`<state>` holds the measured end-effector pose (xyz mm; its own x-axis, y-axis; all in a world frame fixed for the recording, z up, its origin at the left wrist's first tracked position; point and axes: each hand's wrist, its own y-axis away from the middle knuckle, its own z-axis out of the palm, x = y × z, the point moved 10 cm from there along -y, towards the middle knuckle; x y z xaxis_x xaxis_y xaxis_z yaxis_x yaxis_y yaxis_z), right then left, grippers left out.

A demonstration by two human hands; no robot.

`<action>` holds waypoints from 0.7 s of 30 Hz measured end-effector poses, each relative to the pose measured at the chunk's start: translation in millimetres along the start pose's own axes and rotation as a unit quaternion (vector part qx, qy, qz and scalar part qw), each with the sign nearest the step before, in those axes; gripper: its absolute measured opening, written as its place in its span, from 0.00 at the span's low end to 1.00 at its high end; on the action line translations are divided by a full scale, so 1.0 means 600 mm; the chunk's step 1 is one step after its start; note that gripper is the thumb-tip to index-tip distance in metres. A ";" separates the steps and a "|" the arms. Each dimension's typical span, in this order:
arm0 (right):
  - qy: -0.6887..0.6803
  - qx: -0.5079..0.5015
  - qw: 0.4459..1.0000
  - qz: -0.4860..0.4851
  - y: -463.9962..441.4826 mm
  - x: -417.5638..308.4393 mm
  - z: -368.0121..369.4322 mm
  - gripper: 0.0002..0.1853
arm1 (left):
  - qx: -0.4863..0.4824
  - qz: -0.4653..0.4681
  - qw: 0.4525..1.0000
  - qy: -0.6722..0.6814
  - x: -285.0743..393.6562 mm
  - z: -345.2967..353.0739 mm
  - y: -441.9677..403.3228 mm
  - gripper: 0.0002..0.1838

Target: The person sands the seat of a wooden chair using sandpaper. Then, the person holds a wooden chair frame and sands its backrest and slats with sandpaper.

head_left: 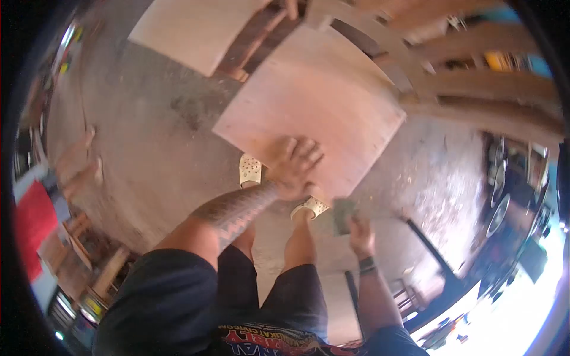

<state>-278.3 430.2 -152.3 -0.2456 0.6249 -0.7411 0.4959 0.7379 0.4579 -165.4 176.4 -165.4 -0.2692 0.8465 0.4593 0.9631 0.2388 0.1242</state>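
A pale square wooden panel (314,101) lies before me, its near corner reaching toward my feet. My left hand (294,169) rests palm down near its front edge, fingers stretched out and holding nothing. Just off the panel's near right corner, my right hand (361,236) grips a small grey-green piece of sandpaper (343,216); motion blur softens its outline. Both hands are apart from each other.
Another pale panel (190,29) lies at the upper left, beside a wooden frame (261,38). Wooden beams (493,101) stand at the upper right. My light clogs (250,169) are on the concrete floor (142,136). A fan (499,215) and clutter line the right side.
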 end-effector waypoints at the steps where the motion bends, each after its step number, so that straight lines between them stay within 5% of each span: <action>1: 0.068 0.046 0.996 -0.036 -0.079 -0.080 -0.045 0.13 | -0.063 -0.010 0.998 -0.019 0.016 0.015 -0.001 0.47; 2: 0.121 -0.033 0.992 0.034 -0.168 -0.177 -0.057 0.12 | -0.039 0.013 0.999 0.010 0.031 0.022 0.005 0.46; 4: 0.253 0.078 0.946 -0.189 -0.301 -0.326 -0.063 0.13 | 0.007 0.067 0.996 0.066 0.052 0.050 0.019 0.44; 8: 0.342 0.019 0.809 -0.477 -0.522 -0.592 0.064 0.11 | 0.070 0.001 0.991 0.112 -0.030 0.018 0.025 0.37; 11: 0.360 -0.012 0.794 -0.490 -0.627 -0.648 0.185 0.14 | 0.128 -0.087 0.981 0.113 -0.137 -0.039 0.085 0.34; 14: 0.378 -0.094 0.794 -0.466 -0.668 -0.579 0.315 0.20 | 0.149 -0.116 0.976 0.109 -0.212 -0.081 0.138 0.34; 17: 0.330 -0.196 0.814 -0.435 -0.609 -0.533 0.411 0.24 | 0.148 -0.111 0.978 0.092 -0.251 -0.092 0.177 0.35; 21: 0.367 -0.278 0.746 -0.481 -0.411 -0.549 0.531 0.26 | 0.122 -0.120 0.980 0.106 -0.253 -0.069 0.231 0.37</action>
<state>-54.2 -38.5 -177.5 -0.7560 -0.4410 -0.4838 -0.5759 0.7994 0.1712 9.0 61.5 -181.4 -0.4558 0.6404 0.6182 0.8354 0.5474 0.0488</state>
